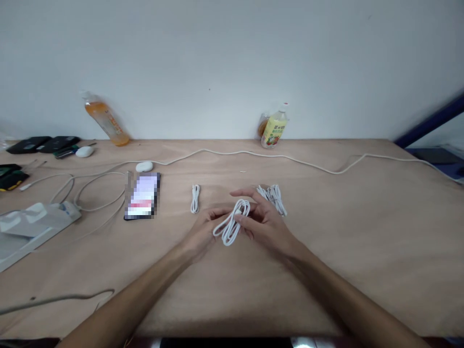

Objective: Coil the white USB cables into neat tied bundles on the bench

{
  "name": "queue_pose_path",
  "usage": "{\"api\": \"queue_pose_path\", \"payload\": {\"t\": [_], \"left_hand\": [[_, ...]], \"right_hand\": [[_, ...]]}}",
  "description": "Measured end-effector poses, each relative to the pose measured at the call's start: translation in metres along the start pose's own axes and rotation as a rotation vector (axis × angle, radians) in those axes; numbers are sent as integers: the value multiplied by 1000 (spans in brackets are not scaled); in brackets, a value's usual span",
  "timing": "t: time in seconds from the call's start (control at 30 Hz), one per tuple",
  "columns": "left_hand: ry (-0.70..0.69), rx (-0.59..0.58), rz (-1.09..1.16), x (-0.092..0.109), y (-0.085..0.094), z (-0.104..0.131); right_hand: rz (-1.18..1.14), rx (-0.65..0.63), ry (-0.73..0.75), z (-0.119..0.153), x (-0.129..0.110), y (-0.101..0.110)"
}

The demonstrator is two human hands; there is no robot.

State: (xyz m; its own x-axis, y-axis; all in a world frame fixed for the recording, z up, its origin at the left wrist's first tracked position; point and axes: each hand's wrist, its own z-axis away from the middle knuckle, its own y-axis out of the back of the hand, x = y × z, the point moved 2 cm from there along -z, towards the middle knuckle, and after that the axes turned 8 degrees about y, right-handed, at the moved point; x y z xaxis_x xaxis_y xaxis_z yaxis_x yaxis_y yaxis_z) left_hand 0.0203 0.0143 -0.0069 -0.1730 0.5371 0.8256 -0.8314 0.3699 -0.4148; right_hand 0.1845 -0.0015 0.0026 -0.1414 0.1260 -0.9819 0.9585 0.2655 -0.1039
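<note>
A looped white cable (pixel 229 234) is held up over the middle of the table, its coils doubled into a bundle. My right hand (pixel 271 226) pinches it with the thumb pressed on the coils, while the index finger stretches out above. My left hand (pixel 203 233) is closed on the same cable from the other side; its fingertips are partly hidden behind the loops. A tied white cable bundle (pixel 195 198) lies just beyond my left hand. Beyond my right hand rest more white cable bundles (pixel 277 199), partly covered by its fingers.
A phone (pixel 144 195) and a white earbud case (pixel 144 166) lie to the left. One long white cord (pixel 246 152) crosses the back of the table. Two bottles, one orange (pixel 108 121) and one yellow-labelled (pixel 275 128), lean by the wall. A power strip (pixel 39 227) sits far left.
</note>
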Motion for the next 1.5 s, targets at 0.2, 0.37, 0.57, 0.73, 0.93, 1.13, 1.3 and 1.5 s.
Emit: {"api": "queue_pose_path", "payload": {"t": [0.2,0.37,0.57,0.73,0.93,1.13,1.3,1.5], "left_hand": [[0,30,137,1,4,-4],[-38,17,201,0,5,-5],[-53,114,276,0,10,-7],[-101,116,298,2,10,-7],[-154,125,326,4,10,-6],[-110,96,264,4,9,-7],[-115,89,198,4,11,-8],[-130,105,139,2,12,-9]], "right_hand": [[117,21,44,-2,-2,1],[244,67,137,-5,1,-1],[344,180,145,-3,8,2],[342,283,175,-3,12,5],[444,406,272,-4,11,11],[511,455,332,-3,10,11],[413,344,281,-6,7,8],[279,329,201,-9,8,9]]}}
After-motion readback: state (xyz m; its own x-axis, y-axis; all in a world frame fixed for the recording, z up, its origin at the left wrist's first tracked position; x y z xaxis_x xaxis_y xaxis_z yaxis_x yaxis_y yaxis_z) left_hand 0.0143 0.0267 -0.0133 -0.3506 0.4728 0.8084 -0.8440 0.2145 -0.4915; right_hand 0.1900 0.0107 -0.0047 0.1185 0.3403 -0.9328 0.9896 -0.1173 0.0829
